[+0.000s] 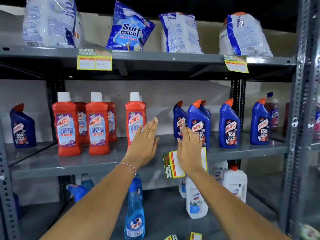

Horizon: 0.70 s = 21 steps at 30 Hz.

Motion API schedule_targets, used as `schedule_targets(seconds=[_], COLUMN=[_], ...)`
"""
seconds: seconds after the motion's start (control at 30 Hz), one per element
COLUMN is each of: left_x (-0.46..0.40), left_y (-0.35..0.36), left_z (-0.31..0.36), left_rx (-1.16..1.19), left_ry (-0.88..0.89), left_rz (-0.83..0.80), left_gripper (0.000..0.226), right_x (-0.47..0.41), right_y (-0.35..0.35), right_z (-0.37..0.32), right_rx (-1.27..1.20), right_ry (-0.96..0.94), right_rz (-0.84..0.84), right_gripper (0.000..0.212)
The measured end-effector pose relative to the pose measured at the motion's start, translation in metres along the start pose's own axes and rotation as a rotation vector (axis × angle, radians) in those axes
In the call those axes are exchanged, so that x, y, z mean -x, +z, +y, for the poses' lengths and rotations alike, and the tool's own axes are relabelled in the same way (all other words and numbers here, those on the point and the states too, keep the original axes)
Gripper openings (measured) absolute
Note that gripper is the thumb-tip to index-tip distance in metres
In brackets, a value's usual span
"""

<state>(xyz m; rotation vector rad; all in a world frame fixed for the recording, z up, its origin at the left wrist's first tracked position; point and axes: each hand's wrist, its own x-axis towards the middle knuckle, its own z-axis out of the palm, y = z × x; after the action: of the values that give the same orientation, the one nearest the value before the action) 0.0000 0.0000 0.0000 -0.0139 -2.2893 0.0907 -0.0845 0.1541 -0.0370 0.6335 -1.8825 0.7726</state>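
Both my hands reach toward the middle shelf [103,160] of a grey metal rack. My left hand [144,142] is flat with straight fingers, just right of a red Harpic bathroom cleaner bottle [134,118], and holds nothing. My right hand [188,148] is also flat, its fingers in front of the leftmost blue Harpic bottles [198,123]; I cannot tell if they touch. Between the hands the shelf is bare. More red bottles [97,125] stand to the left, more blue ones [229,125] to the right.
Detergent bags, among them a Surf Excel bag [129,28], lie on the top shelf [173,58]. Price tags [94,60] hang from the shelf edges. Below stand a blue Colin spray bottle [135,213] and white bottles [196,201]. A perforated steel upright [299,118] bounds the right side.
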Motion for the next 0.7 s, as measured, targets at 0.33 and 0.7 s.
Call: schedule_targets(seconds=[0.33, 0.7], left_x=[-0.016, -0.034], left_y=[0.019, 0.033], left_z=[0.035, 0.043], left_rx=[0.393, 0.474], left_ry=[-0.082, -0.193], left_rz=[-0.385, -0.522], left_gripper=[0.028, 0.018], right_x=[0.073, 0.078], right_y=[0.018, 0.016], right_z=[0.005, 0.004], right_rx=[-0.81, -1.06], right_ry=[0.962, 1.16], right_rz=[0.064, -0.122], right_gripper=[0.014, 0.011])
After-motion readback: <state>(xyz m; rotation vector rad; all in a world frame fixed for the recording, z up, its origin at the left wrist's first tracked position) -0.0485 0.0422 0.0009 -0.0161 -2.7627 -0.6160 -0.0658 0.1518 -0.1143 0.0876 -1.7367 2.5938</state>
